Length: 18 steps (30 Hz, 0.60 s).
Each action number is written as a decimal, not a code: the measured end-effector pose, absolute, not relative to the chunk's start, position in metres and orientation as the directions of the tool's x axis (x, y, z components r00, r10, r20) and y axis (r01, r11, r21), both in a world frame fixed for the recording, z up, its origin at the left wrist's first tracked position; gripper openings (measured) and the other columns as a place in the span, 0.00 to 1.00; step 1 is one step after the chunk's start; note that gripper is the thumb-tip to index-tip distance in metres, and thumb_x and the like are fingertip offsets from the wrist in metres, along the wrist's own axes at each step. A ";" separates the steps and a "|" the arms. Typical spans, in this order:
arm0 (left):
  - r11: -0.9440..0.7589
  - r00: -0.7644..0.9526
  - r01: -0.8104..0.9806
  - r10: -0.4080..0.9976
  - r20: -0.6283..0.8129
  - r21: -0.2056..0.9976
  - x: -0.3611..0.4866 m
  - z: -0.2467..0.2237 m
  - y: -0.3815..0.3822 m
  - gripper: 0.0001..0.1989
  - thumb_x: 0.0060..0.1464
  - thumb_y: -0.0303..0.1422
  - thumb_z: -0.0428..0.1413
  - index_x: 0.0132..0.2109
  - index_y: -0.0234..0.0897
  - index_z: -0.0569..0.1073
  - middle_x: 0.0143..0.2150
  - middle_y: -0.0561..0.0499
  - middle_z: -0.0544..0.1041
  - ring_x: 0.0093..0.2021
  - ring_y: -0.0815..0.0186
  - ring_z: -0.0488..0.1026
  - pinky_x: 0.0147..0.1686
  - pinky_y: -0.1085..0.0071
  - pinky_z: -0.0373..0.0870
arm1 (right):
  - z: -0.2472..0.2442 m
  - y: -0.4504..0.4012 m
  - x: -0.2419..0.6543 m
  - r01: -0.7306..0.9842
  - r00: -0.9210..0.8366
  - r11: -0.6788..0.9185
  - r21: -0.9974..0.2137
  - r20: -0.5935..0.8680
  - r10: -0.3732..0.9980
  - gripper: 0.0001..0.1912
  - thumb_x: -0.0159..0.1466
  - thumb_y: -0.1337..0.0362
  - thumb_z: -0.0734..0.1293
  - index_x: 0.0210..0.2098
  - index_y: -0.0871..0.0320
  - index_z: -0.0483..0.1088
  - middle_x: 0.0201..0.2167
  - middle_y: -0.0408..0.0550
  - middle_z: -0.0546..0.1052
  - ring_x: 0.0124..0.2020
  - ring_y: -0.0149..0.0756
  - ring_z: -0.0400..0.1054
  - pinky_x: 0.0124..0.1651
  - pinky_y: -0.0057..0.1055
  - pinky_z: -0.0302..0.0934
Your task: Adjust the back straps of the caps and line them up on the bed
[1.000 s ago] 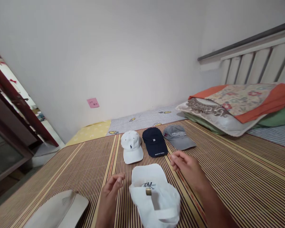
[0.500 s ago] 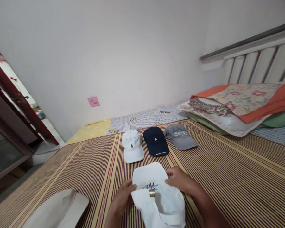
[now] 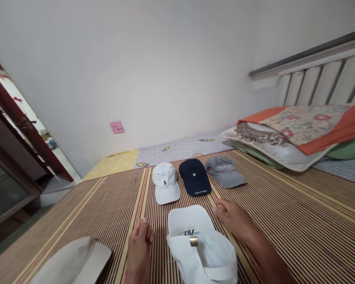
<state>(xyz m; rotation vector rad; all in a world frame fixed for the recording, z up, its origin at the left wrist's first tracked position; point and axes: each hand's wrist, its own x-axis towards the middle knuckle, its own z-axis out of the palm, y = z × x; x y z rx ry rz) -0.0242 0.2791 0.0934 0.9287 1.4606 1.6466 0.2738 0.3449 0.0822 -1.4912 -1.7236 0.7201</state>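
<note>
A white baseball cap [image 3: 201,252] with a brass buckle on its back strap lies close in front of me, its brim pointing away. Left of it my left hand [image 3: 140,238] hovers apart from the cap, fingers curled in and empty. On the other side my right hand [image 3: 229,215] is beside the brim without touching it, fingers loosely apart and holding nothing. Beyond them is a row of caps: a white cap [image 3: 166,183] with a small dark emblem, a navy cap [image 3: 194,177] and a grey cap [image 3: 225,171] with lettering.
A beige hat [image 3: 73,262] lies at the lower left on the striped mat [image 3: 85,213]. Pillows [image 3: 284,146] are stacked at the right under a floral orange cover [image 3: 307,122]. A pink note [image 3: 117,127] is on the wall behind, and a doorway shows at the left.
Both hands have let go of the near white cap and moved apart, the left hand to the left and the right hand slightly right and up. The cap now lies slightly farther right in view.
</note>
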 end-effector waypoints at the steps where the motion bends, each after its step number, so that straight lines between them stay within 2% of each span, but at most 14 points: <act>1: -0.094 -0.464 -0.095 0.885 0.040 0.991 -0.020 0.101 0.274 0.28 0.48 0.55 0.65 0.25 0.42 0.59 0.22 0.61 0.56 0.22 0.70 0.54 0.24 0.71 0.58 | 0.089 0.342 0.274 0.527 -0.042 0.200 -0.826 0.210 0.977 0.19 0.65 0.55 0.63 0.47 0.62 0.75 0.30 0.50 0.81 0.32 0.42 0.76 0.37 0.35 0.64; 4: -0.144 -0.417 -0.068 0.903 0.103 0.987 -0.004 0.120 0.260 0.28 0.52 0.53 0.65 0.24 0.42 0.58 0.22 0.60 0.56 0.24 0.70 0.53 0.25 0.72 0.58 | 0.114 0.327 0.271 0.321 0.007 0.291 -0.901 0.310 0.951 0.23 0.67 0.50 0.63 0.52 0.61 0.73 0.36 0.52 0.82 0.37 0.43 0.78 0.41 0.37 0.69; 7: -0.189 -0.256 0.097 0.944 0.208 0.977 0.008 0.131 0.253 0.24 0.56 0.50 0.62 0.24 0.40 0.63 0.24 0.57 0.64 0.27 0.67 0.62 0.30 0.71 0.63 | 0.137 0.309 0.268 0.201 -0.001 0.308 -0.930 0.314 0.949 0.23 0.67 0.48 0.64 0.51 0.59 0.74 0.38 0.53 0.82 0.39 0.44 0.78 0.43 0.39 0.71; 9: -0.186 -0.127 0.181 0.969 0.210 0.966 0.010 0.135 0.252 0.19 0.57 0.49 0.61 0.30 0.40 0.71 0.30 0.53 0.72 0.33 0.63 0.69 0.36 0.69 0.67 | 0.146 0.300 0.269 0.200 -0.085 0.311 -0.929 0.300 0.950 0.20 0.68 0.49 0.64 0.47 0.58 0.76 0.36 0.51 0.82 0.38 0.43 0.78 0.42 0.38 0.70; 11: -0.162 -0.035 0.242 0.984 0.175 0.957 0.008 0.137 0.252 0.14 0.59 0.47 0.60 0.39 0.41 0.76 0.39 0.48 0.78 0.43 0.57 0.75 0.45 0.64 0.70 | 0.150 0.296 0.271 0.231 -0.184 0.321 -0.919 0.283 0.941 0.19 0.69 0.50 0.63 0.44 0.57 0.77 0.33 0.49 0.81 0.37 0.41 0.77 0.41 0.36 0.69; 14: -0.118 0.068 0.363 0.993 0.100 0.924 0.001 0.138 0.251 0.14 0.57 0.43 0.60 0.48 0.44 0.79 0.54 0.44 0.80 0.58 0.49 0.73 0.59 0.55 0.65 | 0.149 0.295 0.274 0.244 -0.282 0.318 -0.916 0.247 0.927 0.19 0.71 0.50 0.62 0.42 0.57 0.78 0.32 0.47 0.80 0.36 0.40 0.75 0.40 0.35 0.66; 18: -0.078 0.124 0.473 0.992 0.021 0.878 0.001 0.134 0.250 0.20 0.50 0.36 0.65 0.52 0.47 0.80 0.58 0.44 0.79 0.61 0.46 0.71 0.64 0.53 0.60 | 0.150 0.291 0.274 0.283 -0.351 0.297 -0.912 0.190 0.917 0.16 0.70 0.53 0.63 0.36 0.57 0.77 0.31 0.46 0.80 0.34 0.38 0.73 0.37 0.32 0.63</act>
